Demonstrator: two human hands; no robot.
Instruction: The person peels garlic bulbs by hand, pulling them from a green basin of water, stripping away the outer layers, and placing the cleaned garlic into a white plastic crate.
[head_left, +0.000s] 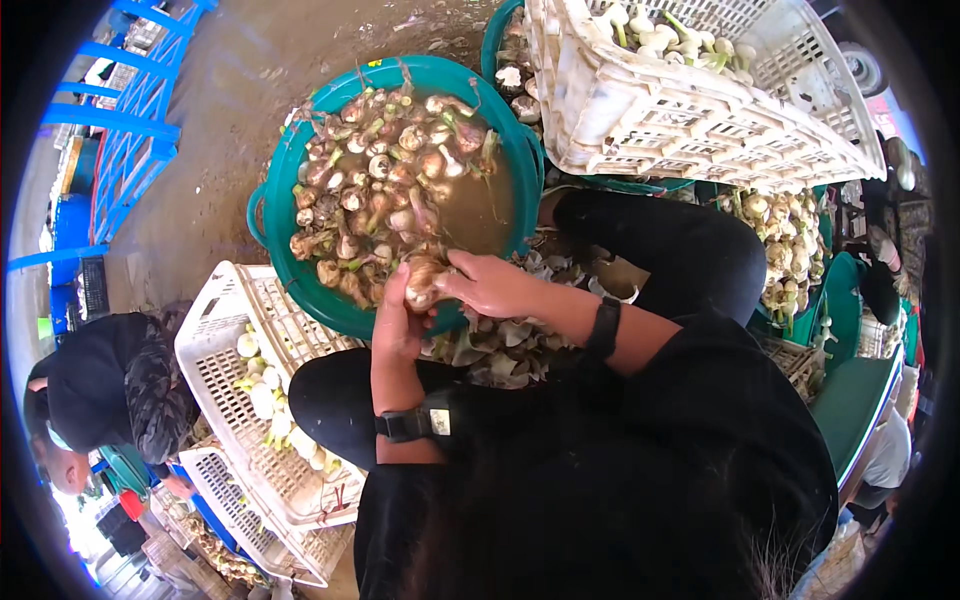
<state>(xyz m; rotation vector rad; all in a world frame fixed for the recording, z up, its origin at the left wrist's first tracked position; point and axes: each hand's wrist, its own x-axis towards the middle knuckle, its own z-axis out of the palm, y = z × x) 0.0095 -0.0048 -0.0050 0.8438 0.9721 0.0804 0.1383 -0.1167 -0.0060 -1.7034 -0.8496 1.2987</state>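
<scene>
A brownish garlic bulb point(425, 281) is held between my two hands above the near rim of a round green tub point(352, 318). My left hand point(397, 322) grips it from the left, fingers curled beneath. From the right my right hand point(492, 284) presses its thumb and fingers against the skin. Many unpeeled garlic bulbs point(385, 165) with stems lie in the tub's muddy water point(480, 205). Under my wrists, between my knees, spreads a heap of loose garlic skins point(500, 350).
At my left a white plastic crate point(212, 350) holds peeled garlic point(262, 400). Another white crate point(690, 120), with pale bulbs inside, stands tilted at upper right. Yellowish garlic point(785, 235) fills a container by my right knee. A person point(100, 385) bends at far left, near a blue metal frame point(130, 125).
</scene>
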